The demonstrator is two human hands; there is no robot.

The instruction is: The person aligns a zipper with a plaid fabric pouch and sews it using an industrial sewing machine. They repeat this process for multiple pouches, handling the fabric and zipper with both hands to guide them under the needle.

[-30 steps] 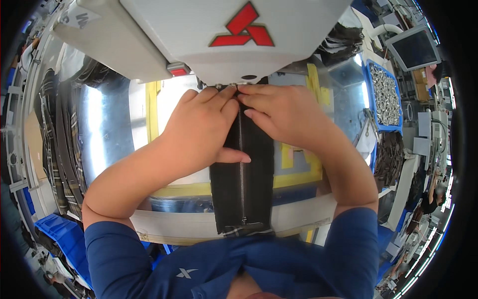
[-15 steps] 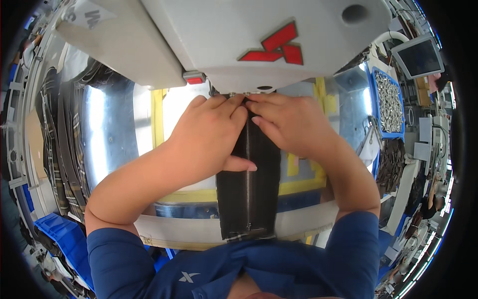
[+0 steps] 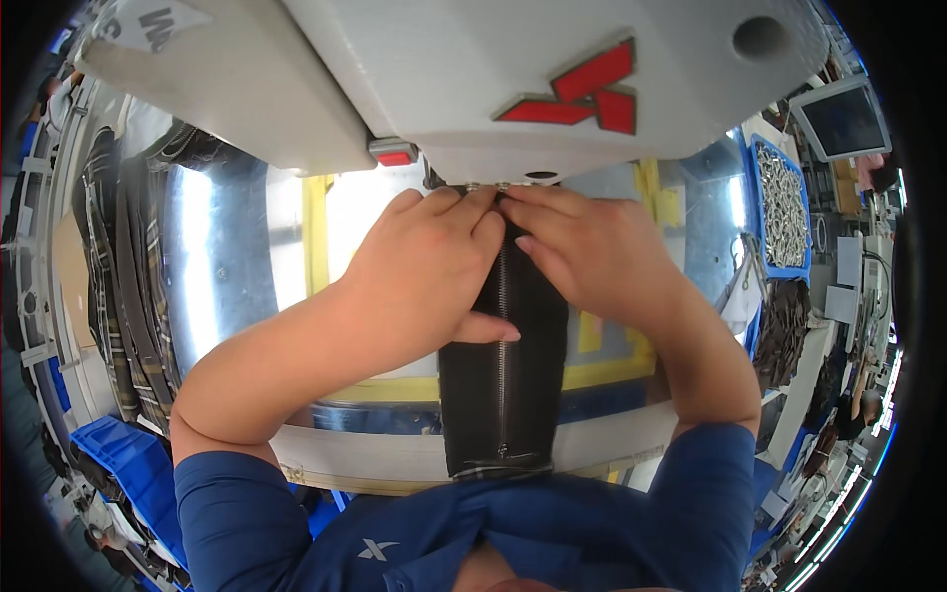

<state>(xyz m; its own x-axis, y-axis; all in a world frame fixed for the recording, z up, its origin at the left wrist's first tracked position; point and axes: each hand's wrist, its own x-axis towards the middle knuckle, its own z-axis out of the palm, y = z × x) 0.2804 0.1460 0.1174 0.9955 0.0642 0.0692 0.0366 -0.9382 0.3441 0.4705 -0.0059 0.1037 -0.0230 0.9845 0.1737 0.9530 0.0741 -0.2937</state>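
Observation:
A black fabric piece (image 3: 505, 414) with a metal zipper (image 3: 503, 385) down its middle runs from under the sewing machine's head (image 3: 464, 109) to the table's near edge. My left hand (image 3: 419, 247) rests on its far left part, fingertips close to the machine's front and thumb stretched out across the zipper. On the other side, my right hand (image 3: 592, 247) lies with extended fingers on the far right part, thumb apart from them. The fingertips of both hands nearly meet at the zipper line. The needle area is hidden behind the machine's head.
Yellow tape (image 3: 395, 391) marks the shiny work surface. A blue tray (image 3: 784, 207) of small metal parts stands at right, with dark fabric pieces (image 3: 784, 331) nearer. Plaid and dark strips (image 3: 128, 296) hang at left above a blue bin (image 3: 128, 474). A monitor (image 3: 841, 116) stands far right.
The whole view has shifted slightly. Both hands keep almost the same pose on the black fabric, close to the machine's head.

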